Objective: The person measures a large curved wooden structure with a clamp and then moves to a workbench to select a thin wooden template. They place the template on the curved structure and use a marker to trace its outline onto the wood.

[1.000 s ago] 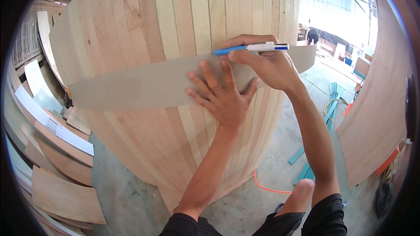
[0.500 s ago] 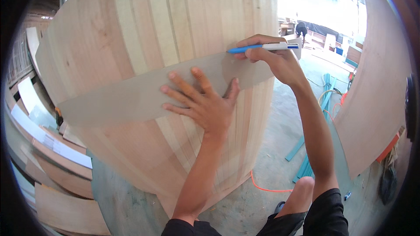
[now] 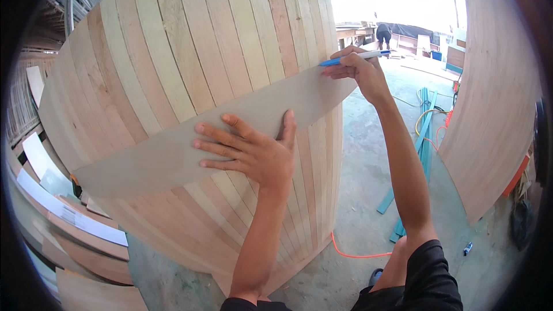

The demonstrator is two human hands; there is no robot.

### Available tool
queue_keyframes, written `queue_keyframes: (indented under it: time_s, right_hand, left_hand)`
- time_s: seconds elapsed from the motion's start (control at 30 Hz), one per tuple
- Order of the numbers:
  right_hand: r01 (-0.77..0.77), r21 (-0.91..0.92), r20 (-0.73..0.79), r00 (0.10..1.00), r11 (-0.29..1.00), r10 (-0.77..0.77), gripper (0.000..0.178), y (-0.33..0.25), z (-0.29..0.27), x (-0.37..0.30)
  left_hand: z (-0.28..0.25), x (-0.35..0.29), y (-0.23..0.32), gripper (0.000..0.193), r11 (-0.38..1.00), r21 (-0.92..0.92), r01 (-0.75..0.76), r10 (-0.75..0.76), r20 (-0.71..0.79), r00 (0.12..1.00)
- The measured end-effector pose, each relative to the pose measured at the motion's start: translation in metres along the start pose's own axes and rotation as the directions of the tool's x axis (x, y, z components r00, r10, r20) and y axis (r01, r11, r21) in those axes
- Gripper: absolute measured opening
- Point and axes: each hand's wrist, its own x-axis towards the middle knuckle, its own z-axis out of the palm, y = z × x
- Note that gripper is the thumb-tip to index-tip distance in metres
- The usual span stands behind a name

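Note:
A long grey-beige flat strip (image 3: 155,164) lies across a large panel of narrow wooden boards (image 3: 224,29), slanting up to the right. My left hand (image 3: 253,152) rests on the strip's middle with fingers spread, pressing it to the boards. My right hand (image 3: 360,72) grips a blue-and-white pen (image 3: 351,57) near the strip's right end. The pen's blue tip meets the strip's upper edge, where it borders the boards. Some of the right fingers touch the strip's face below the pen.
Cut boards and sheets (image 3: 86,242) are stacked at the left. A tall wooden panel (image 3: 498,80) stands at the right. Teal strips (image 3: 425,138) and an orange hose (image 3: 357,253) lie on the concrete floor (image 3: 368,196). Another person (image 3: 383,33) bends over in the far background.
My right hand has slid the pen further right along the strip's upper edge. My left hand still lies spread on the strip. The view has shifted slightly.

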Motion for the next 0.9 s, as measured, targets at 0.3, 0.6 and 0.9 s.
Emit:
queue_keyframes:
  time_s: [0.3,0.6,0.9]
  right_hand:
    - [0.041,0.033,-0.181,0.983,0.999,-0.035,0.025,0.034,-0.031,0.018]
    - [0.057,0.117,-0.281,0.959,0.991,-0.022,0.025,0.046,-0.031,0.02]
    - [-0.014,0.107,-0.388,0.92,0.994,0.055,0.028,0.05,-0.034,0.025]
  left_hand:
    - [0.0,-0.004,-0.002,0.126,1.0,0.0,0.01,-0.01,0.059,0.998]
    - [0.002,-0.004,-0.004,0.126,1.0,0.029,0.011,-0.011,0.021,1.0]
    - [-0.002,-0.004,0.0,0.123,0.999,0.02,0.028,-0.028,0.012,1.0]
